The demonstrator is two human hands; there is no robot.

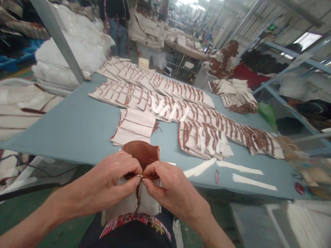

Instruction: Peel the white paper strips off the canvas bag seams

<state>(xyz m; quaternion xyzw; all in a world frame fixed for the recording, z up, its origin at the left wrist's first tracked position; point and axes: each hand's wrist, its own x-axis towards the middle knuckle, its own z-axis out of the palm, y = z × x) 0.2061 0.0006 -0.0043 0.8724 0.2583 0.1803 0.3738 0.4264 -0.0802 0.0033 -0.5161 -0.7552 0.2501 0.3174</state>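
I hold a cream fabric pouch with a brown lining and brown zipper trim over my lap, at the near edge of the blue table. My left hand pinches the pouch's opening edge between thumb and forefinger. Facing it, my right hand pinches the same edge, fingertips almost touching at a small metal zipper part. A short stack of cream pieces with brown edging lies just beyond the pouch.
Long overlapping rows of cream and brown pieces cover the table's middle and far side. White strips and a small red tool lie near the front edge. Fabric piles, metal racks and a standing person surround the table.
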